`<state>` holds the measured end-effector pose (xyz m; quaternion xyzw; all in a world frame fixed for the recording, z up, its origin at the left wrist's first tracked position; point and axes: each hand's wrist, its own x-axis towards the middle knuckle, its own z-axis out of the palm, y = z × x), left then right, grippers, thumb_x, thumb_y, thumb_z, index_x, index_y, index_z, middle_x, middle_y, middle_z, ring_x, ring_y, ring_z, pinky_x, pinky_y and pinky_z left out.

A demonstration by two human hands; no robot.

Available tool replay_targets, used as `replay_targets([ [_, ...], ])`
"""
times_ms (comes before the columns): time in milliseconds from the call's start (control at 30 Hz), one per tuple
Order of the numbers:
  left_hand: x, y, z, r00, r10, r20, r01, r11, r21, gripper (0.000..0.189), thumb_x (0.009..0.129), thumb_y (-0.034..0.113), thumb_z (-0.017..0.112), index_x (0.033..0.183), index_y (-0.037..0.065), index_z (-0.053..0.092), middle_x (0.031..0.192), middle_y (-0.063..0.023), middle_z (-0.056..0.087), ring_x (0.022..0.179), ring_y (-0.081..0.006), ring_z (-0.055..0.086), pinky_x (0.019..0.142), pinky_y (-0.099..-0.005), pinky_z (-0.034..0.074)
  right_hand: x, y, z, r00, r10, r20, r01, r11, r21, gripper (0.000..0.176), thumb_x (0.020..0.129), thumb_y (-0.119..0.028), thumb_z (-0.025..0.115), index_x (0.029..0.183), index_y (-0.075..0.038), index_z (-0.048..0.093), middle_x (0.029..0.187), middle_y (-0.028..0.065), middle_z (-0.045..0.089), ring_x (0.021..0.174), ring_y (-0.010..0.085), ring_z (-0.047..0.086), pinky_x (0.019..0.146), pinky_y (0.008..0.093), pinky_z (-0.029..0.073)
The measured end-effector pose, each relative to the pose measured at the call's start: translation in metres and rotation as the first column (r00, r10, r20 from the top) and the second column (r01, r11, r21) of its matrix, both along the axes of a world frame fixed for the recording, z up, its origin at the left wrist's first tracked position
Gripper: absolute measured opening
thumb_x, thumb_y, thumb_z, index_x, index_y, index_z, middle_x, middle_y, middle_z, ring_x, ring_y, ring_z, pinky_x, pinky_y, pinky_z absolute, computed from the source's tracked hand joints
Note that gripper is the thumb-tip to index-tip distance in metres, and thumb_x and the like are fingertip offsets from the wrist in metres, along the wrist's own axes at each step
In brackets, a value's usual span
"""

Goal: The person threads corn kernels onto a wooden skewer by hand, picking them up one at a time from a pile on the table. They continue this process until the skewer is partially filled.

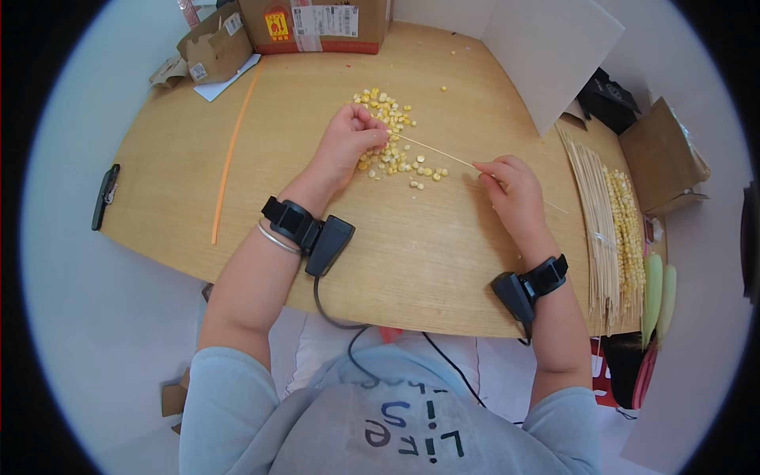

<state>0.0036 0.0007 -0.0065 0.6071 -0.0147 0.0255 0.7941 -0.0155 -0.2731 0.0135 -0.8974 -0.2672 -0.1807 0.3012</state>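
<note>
A thin wooden skewer [431, 149] slants across the table between my two hands. My right hand [511, 188] pinches it between thumb and fingers, and its far end sticks out to the right behind the hand. The fingers of my left hand [358, 141] are closed at the skewer's other end, beside a loose pile of yellow corn kernels [402, 161]. Whatever kernel may be between the left fingertips is too small to make out. Both wrists wear black straps with box-shaped devices.
Bare skewers [590, 229] lie in a bundle at the right, beside skewers threaded with kernels [624, 229]. Corn ears [652, 293] are at the right edge. Cardboard boxes [372, 28] stand at the back, an orange strip [229, 166] lies left, and a white panel [550, 55] stands back right.
</note>
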Motion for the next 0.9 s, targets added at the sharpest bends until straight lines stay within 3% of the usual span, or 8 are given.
replay_targets([
  [67, 0.0003, 0.0002, -0.0008, 0.998, -0.018, 0.058, 0.017, 1.000, 0.012, 0.024, 0.079, -0.005, 0.061, 0.091, 0.006, 0.044, 0.084, -0.0078, 0.060, 0.074, -0.0151, 0.059, 0.068, -0.0257, 0.050, -0.0002, -0.0001, -0.0007, 1.000, 0.008, -0.007, -0.008, 1.000, -0.004, 0.013, 0.078, -0.005, 0.063, 0.089, -0.005, 0.069, 0.081, 0.0093, 0.061, 0.079, 0.0267, 0.058, 0.069, 0.0357, 0.048],
  [500, 0.0031, 0.0013, -0.0007, 0.999, 0.046, 0.005, -0.046, 0.999, 0.011, 0.026, 0.077, -0.004, 0.064, 0.090, 0.006, 0.043, 0.080, -0.0079, 0.059, 0.071, -0.0151, 0.058, 0.066, -0.0256, 0.049, -0.0002, 0.0018, -0.0006, 0.990, 0.074, -0.121, -0.075, 0.997, -0.006, 0.014, 0.081, -0.005, 0.061, 0.093, -0.004, 0.068, 0.078, 0.0106, 0.061, 0.073, 0.0268, 0.058, 0.067, 0.0352, 0.047],
  [900, 0.0023, 0.0037, -0.0009, 0.998, -0.036, 0.047, 0.036, 0.999, 0.003, 0.029, 0.077, -0.005, 0.065, 0.092, 0.006, 0.043, 0.083, -0.0072, 0.058, 0.074, -0.0134, 0.058, 0.069, -0.0254, 0.049, 0.0002, -0.0004, -0.0059, 0.981, 0.071, -0.180, -0.060, 0.996, 0.069, 0.013, 0.082, -0.006, 0.060, 0.093, -0.003, 0.067, 0.078, 0.0113, 0.061, 0.069, 0.0245, 0.057, 0.063, 0.0332, 0.046],
])
